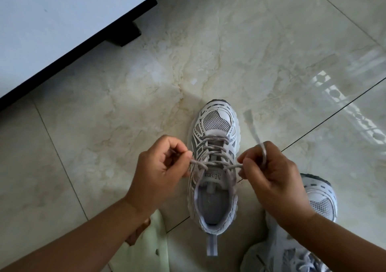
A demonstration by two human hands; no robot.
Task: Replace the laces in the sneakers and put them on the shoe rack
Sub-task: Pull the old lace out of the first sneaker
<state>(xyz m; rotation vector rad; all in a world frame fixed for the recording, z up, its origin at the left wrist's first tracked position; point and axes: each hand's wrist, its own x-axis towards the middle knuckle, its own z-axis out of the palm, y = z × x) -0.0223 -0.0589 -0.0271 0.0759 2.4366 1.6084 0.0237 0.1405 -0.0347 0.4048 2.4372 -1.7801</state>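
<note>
A white and grey sneaker (215,123) stands on the tiled floor, toe pointing away from me. A grey lace (213,146) runs crisscross through its eyelets. My left hand (160,171) pinches the lace end at the shoe's left side. My right hand (269,173) pinches the other end at the right side, and that end sticks up blurred above my fingers. Both ends are drawn taut across the tongue. A second matching sneaker (319,200) lies at the lower right, partly behind my right forearm.
A white cabinet (52,25) on dark feet (125,35) fills the upper left. A pale green slipper (150,244) with a foot in it sits under my left forearm. Glossy marble floor tiles (250,52) stretch away ahead and to the right.
</note>
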